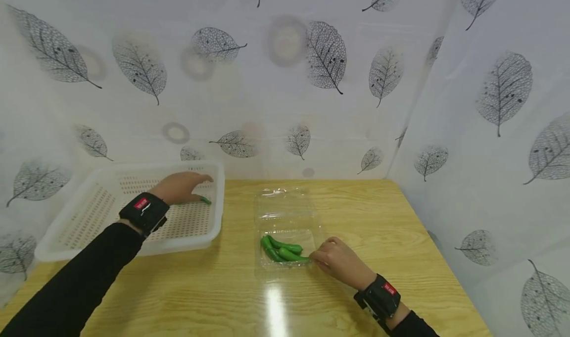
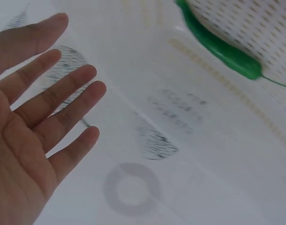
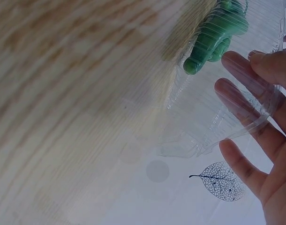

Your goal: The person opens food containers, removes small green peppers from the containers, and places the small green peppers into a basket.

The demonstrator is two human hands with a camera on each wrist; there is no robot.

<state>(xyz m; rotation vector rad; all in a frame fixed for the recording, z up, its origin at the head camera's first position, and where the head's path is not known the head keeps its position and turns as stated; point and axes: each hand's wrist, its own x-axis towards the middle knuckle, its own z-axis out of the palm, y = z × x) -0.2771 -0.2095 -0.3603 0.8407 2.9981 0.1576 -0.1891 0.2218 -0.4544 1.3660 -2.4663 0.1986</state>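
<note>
My left hand (image 1: 178, 187) is over the white basket, its fingers spread and nothing held in the left wrist view. One green chili pepper (image 2: 222, 47) with a thin stem lies in the basket (image 1: 218, 198), apart from the fingers; in the head view its tip shows just past the hand. My right hand (image 1: 336, 259) pinches the right edge of a clear plastic clamshell box (image 3: 204, 122), some fingers visible through the plastic and the thumb on the other side. Several green chili peppers (image 1: 269, 249) lie together in the box's near half, its lid folded back behind.
The basket fills the table's left side, its perforated walls rising around the left hand. A wooden table (image 1: 365, 213) carries both containers. Leaf-printed white sheeting (image 1: 267, 89) hangs behind the table and along its sides.
</note>
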